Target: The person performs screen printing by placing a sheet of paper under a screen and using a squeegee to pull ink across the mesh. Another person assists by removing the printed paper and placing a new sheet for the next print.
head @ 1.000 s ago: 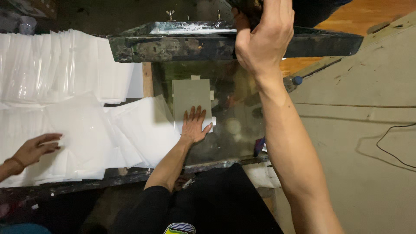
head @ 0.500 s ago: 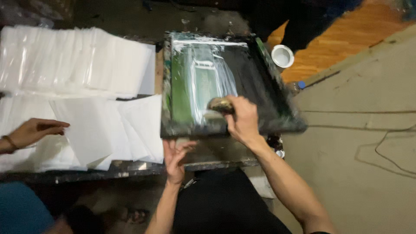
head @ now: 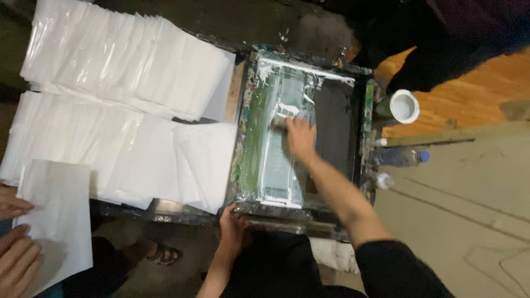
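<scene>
On table (head: 182, 212): printing screen frame (head: 302, 128) lying flat beside white sheets (head: 127, 110). Right hand (head: 301, 138) clenched on squeegee (head: 282, 122), apparently mid-screen, handle blurred. Left hand (head: 232, 226) gripping frame's near edge. Co-worker's hands (head: 15, 237) on loose sheet (head: 58, 221).

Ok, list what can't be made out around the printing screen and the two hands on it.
Head view only:
- Squeegee: mostly covered by the right hand; its blade cannot be seen.
- Left hand fingers: curled under the screen frame at its near edge, so the grip is hidden.
- Whatever lies beneath the screen: covered by mesh and white ink.
- Second person's hands: cut off by the left edge.
</scene>
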